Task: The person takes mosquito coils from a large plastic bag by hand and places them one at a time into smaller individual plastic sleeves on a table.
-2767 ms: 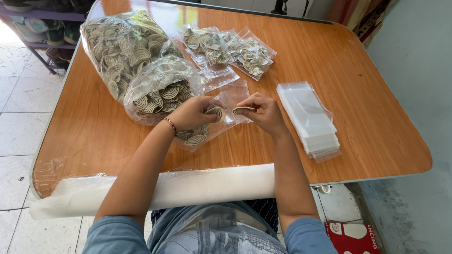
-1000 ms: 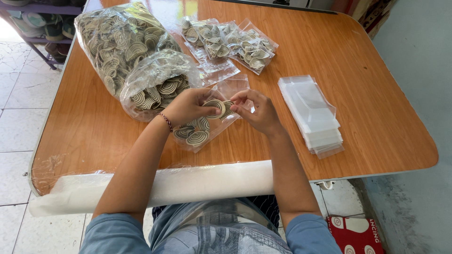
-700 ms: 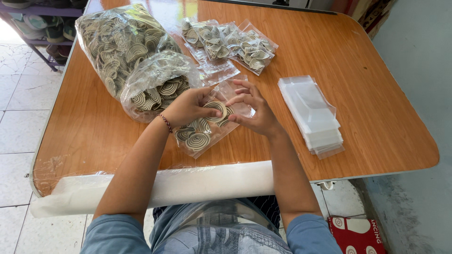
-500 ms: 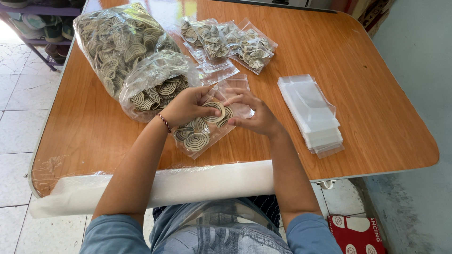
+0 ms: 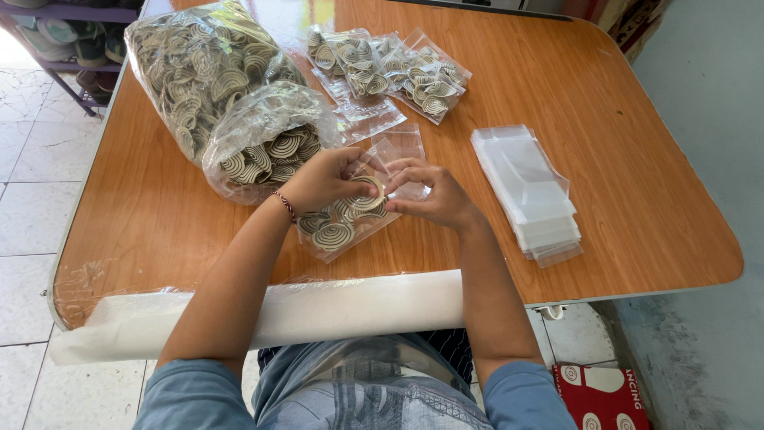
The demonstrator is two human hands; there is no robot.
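My left hand [image 5: 322, 179] and my right hand [image 5: 430, 193] meet over a small clear plastic bag [image 5: 354, 215] lying on the wooden table [image 5: 159, 223]. Between their fingertips they pinch a round spiral-patterned biscuit [image 5: 368, 193] at the bag's mouth. Several more spiral biscuits [image 5: 330, 233] lie inside the bag near its lower end. A red string bracelet [image 5: 285, 205] circles my left wrist.
A big clear sack of spiral biscuits [image 5: 211, 76] lies at the back left, its open mouth [image 5: 267, 151] beside my left hand. Filled small bags [image 5: 382, 68] rest at the back centre. A stack of empty clear bags [image 5: 529, 191] sits at the right. A white paper roll [image 5: 278, 314] runs along the near edge.
The small bag has gained more biscuits. My hands have stayed together at its mouth, the right fingers spreading briefly and then closing again on a biscuit.
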